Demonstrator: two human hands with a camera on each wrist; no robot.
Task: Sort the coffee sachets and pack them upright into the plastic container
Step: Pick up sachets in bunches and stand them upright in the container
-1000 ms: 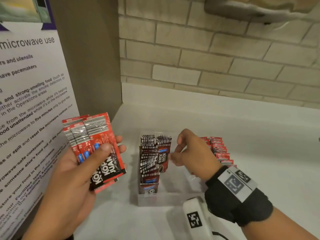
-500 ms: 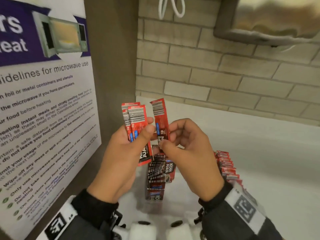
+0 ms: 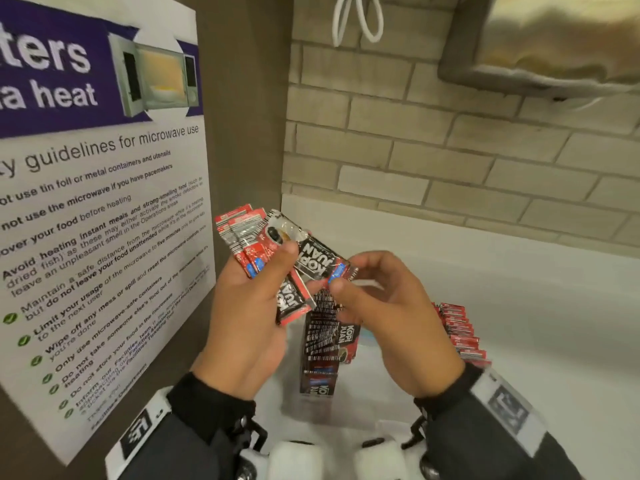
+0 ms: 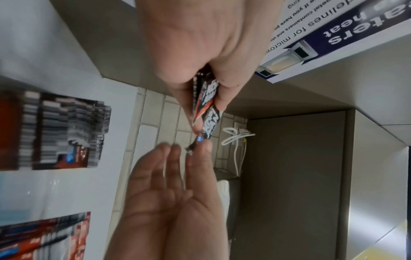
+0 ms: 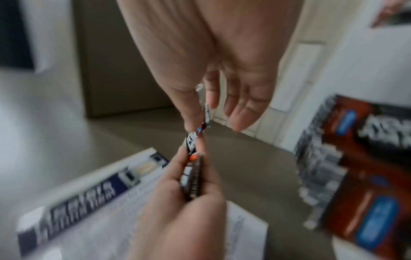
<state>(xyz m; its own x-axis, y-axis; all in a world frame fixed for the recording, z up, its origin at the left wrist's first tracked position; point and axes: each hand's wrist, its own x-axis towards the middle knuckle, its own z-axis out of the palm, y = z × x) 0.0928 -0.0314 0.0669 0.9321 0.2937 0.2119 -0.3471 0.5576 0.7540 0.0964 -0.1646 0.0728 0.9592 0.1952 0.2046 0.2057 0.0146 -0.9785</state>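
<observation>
My left hand (image 3: pixel 263 285) grips a fanned bundle of red and black coffee sachets (image 3: pixel 247 244) in front of the poster. My right hand (image 3: pixel 343 277) pinches the end of one black sachet (image 3: pixel 317 259) that lies tilted across the bundle, with my left thumb on its other end. The wrist views show the same pinched sachet (image 4: pixel 209 126) (image 5: pixel 192 140) edge-on between both hands. Below the hands, a row of black sachets (image 3: pixel 327 344) stands upright in the clear plastic container (image 3: pixel 367 341). Red sachets (image 3: pixel 459 332) stand in a row at its right.
A microwave guidelines poster (image 3: pixel 100 209) covers the brown panel on the left. A brick wall (image 3: pixel 433 150) rises behind the white counter (image 3: pixel 536 306). A steel fixture (image 3: pixel 554 46) hangs top right, and a white cord (image 3: pixel 356 19) loops down beside it.
My right hand left the container and rose to the bundle. It drew one sachet off and turned it from upright, barcode side, to tilted with the black printed face showing.
</observation>
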